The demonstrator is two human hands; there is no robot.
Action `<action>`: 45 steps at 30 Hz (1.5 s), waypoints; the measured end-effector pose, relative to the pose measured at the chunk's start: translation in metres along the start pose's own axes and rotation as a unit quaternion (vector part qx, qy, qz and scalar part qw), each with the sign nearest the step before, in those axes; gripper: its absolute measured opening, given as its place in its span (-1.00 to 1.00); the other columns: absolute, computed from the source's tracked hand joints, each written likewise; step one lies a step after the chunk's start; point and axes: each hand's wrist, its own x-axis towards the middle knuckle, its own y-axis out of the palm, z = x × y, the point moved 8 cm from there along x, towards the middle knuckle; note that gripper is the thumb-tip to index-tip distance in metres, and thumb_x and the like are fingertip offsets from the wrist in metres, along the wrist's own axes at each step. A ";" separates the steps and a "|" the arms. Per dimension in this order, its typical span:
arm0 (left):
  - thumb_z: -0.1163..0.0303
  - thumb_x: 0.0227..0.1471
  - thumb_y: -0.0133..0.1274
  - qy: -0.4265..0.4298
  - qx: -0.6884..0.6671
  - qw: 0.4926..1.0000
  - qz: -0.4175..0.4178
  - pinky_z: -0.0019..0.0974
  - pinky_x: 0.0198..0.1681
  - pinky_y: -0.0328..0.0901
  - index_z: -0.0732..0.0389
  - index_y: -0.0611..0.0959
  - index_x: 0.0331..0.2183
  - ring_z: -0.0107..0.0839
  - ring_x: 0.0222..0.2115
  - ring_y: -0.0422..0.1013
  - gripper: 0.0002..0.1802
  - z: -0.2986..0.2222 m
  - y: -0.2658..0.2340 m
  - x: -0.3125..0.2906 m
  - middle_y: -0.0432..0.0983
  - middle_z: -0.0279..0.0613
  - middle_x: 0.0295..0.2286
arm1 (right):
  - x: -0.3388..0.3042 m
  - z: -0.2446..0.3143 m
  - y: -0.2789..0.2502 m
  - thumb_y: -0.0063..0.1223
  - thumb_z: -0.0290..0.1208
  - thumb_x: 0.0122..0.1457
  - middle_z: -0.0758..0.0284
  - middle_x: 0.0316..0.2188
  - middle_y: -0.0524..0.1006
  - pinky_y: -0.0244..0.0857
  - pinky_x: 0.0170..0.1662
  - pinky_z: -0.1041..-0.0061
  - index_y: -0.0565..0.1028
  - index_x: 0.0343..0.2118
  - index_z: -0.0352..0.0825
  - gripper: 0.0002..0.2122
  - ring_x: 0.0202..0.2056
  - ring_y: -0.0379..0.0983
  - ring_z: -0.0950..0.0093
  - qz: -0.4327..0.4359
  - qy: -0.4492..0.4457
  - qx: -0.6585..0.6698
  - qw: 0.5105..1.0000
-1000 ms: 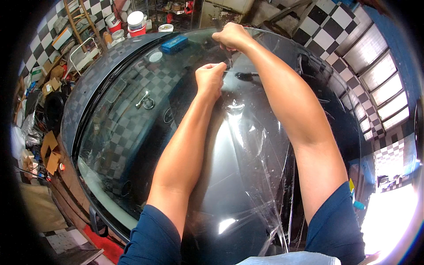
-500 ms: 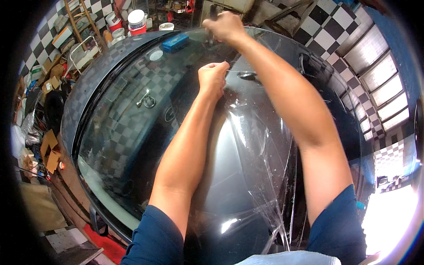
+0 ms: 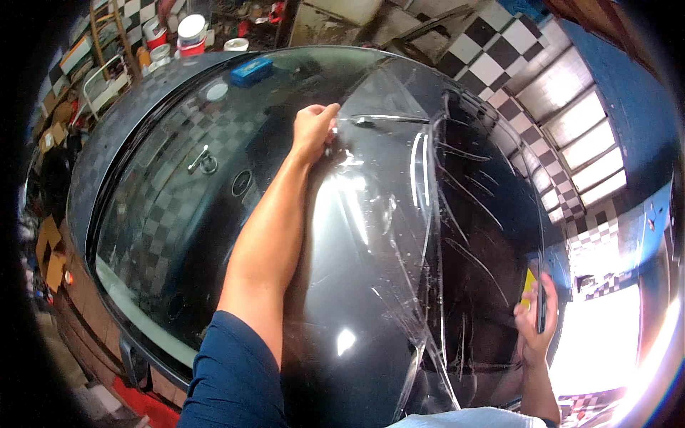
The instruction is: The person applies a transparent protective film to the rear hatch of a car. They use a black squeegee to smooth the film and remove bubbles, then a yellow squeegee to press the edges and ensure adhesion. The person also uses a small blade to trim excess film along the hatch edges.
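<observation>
Clear film is lying creased over the car roof, its long axis running away from the person. Its edge is being pinched by the left hand; a dark tool, pointing forward, is being gripped by the right hand.

Harsh white light floods in at my lower right through a blown-out opening, and a softer glow comes from the window panes. In front of me the clear film throws back hot streaks and glare, while the windshield mirrors a checkered pattern. Off to my left, the clutter sits dimmer and softer. The fisheye bends straight edges, and my view darkens to black at the corners.
</observation>
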 end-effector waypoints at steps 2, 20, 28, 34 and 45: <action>0.16 -0.04 0.11 0.027 0.075 0.997 0.000 -0.46 -0.69 0.18 0.38 0.57 -0.50 -0.57 -0.74 0.29 -0.61 0.000 0.003 0.004 0.41 -0.28 -0.69 | -0.037 0.001 -0.025 0.29 -0.42 -0.15 0.26 -0.01 0.19 0.29 -0.36 0.69 0.00 0.20 -0.40 -0.15 -0.19 0.26 0.53 -0.061 0.052 0.032 0.996; -0.09 0.05 -0.08 0.040 0.109 0.993 0.013 -0.36 -0.69 0.21 0.42 0.51 -0.56 -0.41 -0.79 0.30 -0.36 0.007 -0.009 0.030 0.35 -0.16 -0.71 | -0.232 -0.033 -0.029 -0.18 -0.40 0.24 0.15 -0.30 0.36 -0.09 -0.84 0.72 0.18 -0.02 -0.38 -0.70 -0.83 0.08 0.67 -0.304 0.042 0.071 0.949; -0.15 -0.07 0.06 -0.068 -0.141 0.988 0.008 -0.12 0.06 0.22 0.55 -0.01 0.09 -0.01 -0.03 0.22 0.07 0.016 -0.018 0.014 0.04 0.28 0.00 | -0.217 -0.021 -0.013 -0.17 -0.58 0.19 0.19 -0.39 0.41 0.02 -0.80 0.75 0.15 -0.01 -0.38 -0.70 -0.77 0.17 0.71 -0.192 0.021 0.101 0.976; 0.00 -0.12 0.19 -0.106 0.006 0.994 0.024 -0.21 -0.21 0.37 0.42 0.22 -0.01 -0.27 -0.33 0.32 -0.14 -0.019 -0.041 -0.101 0.25 -0.11 -0.33 | -0.214 -0.026 -0.014 -0.15 -0.54 0.21 0.24 -0.39 0.42 0.02 -0.76 0.78 0.21 -0.03 -0.39 -0.73 -0.74 0.19 0.74 -0.178 0.020 0.116 0.977; 0.18 -0.06 0.18 -0.064 0.310 0.948 -0.004 -0.33 -0.23 0.22 0.08 0.55 -0.27 -0.53 -0.27 0.31 -0.69 -0.120 -0.108 -0.310 0.43 -0.40 -0.31 | -0.234 0.029 -0.022 -0.34 -0.61 0.15 0.31 -0.28 0.36 0.03 -0.64 0.77 0.10 0.07 -0.40 -0.62 -0.62 0.17 0.72 -0.100 -0.102 0.158 0.977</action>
